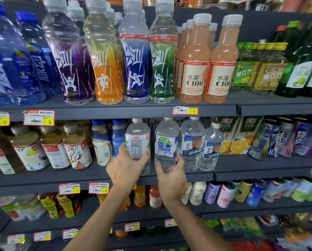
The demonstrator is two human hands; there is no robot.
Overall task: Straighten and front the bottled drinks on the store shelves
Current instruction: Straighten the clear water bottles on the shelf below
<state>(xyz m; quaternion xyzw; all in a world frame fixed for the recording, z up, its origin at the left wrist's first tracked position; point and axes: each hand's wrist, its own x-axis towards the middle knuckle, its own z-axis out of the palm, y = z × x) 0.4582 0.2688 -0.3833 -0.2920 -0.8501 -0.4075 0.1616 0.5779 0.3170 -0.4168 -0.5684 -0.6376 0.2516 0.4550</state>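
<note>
Head view: clear bottles [167,142] upright, caps [137,120] up

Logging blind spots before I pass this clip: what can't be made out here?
Head view:
- White-label bottle in the left hand: only a fine-print panel shows, too small to read.
- Blue-label bottle: base hidden by the right hand.
- Bottom-shelf goods: blurred, cut off by the lower edge.
- Price tags: small print unreadable.
</note>
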